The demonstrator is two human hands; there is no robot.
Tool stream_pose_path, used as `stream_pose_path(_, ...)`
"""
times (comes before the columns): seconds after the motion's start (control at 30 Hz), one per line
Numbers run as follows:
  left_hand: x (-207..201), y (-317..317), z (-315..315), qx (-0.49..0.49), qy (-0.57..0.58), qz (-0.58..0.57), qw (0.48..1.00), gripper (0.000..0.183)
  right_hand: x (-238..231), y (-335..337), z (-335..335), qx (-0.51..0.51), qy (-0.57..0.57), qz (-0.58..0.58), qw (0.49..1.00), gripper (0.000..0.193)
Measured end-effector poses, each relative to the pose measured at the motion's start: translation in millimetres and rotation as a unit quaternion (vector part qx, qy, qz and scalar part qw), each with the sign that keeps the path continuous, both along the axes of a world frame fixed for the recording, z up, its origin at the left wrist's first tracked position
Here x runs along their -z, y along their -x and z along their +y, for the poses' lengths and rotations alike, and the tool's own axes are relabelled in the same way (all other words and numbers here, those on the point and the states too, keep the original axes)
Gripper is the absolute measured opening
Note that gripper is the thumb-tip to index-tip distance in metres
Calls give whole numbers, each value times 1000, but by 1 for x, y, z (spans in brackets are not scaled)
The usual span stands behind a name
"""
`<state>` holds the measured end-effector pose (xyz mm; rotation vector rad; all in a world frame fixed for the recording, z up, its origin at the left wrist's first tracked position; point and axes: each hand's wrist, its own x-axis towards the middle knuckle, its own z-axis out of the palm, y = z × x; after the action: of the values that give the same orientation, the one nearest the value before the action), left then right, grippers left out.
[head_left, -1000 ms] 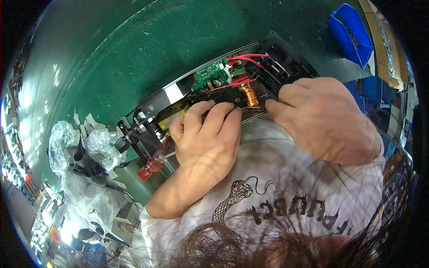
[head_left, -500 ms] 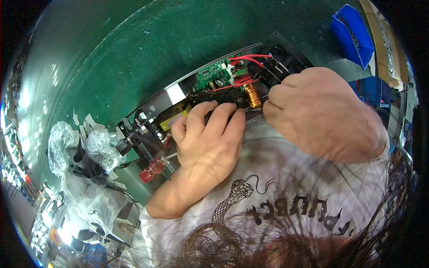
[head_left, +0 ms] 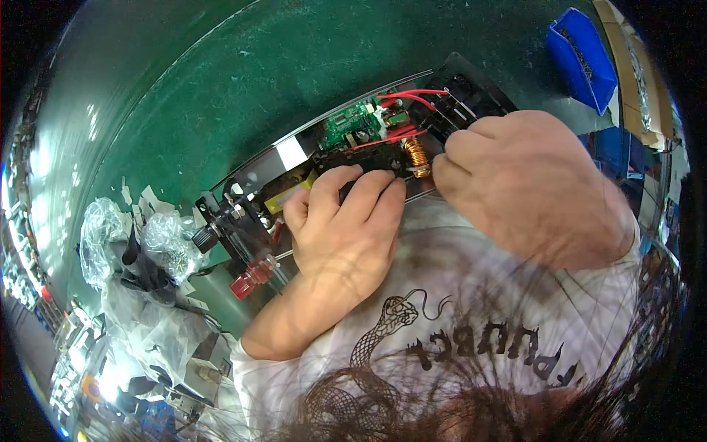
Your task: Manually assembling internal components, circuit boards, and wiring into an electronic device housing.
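Observation:
An open metal housing of an electronic device (head_left: 258,163) lies slantwise in front of me. Inside it are a green circuit board (head_left: 350,127), red wires (head_left: 405,135), a copper coil (head_left: 417,155) and a yellow-wrapped component (head_left: 289,194). My left hand (head_left: 346,221) curls its fingers over the near side of the housing, gripping it. Beside the coil, my right hand (head_left: 508,177) is closed in a fist; whatever it holds is hidden behind the fingers. A black terminal knob (head_left: 207,237) and a red terminal knob (head_left: 250,280) stick out of the left end panel.
Clear plastic bags (head_left: 166,239) and crumpled black material (head_left: 143,272) lie at the left. A blue bin (head_left: 582,62) with small dark parts stands at the far right, next to a cardboard box (head_left: 630,74). The green table (head_left: 206,103) stretches beyond the housing.
My right hand has shifted very slightly beside the coil, and the thin metal piece near its fingertips shows less. The left hand keeps its grip, almost unmoved.

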<state>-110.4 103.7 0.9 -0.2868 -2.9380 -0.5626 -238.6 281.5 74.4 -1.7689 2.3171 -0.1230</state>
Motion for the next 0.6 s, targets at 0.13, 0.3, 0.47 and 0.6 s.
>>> stream_pose_path(0.13,0,1,0,-8,-10,-2,1000,34,2,0,-6,-55,-132,-52,988,15)
stream_pose_path(0.3,1,0,-5,12,-17,-39,999,33,15,2,0,-44,-97,-47,993,13)
stream_pose_path(0.47,1,1,-2,4,-23,-44,999,32,25,3,6,-2,-9,-70,997,10)
stream_pose_path(0.6,1,1,0,-31,-38,-23,999,27,13,3,8,-17,75,-99,992,11)
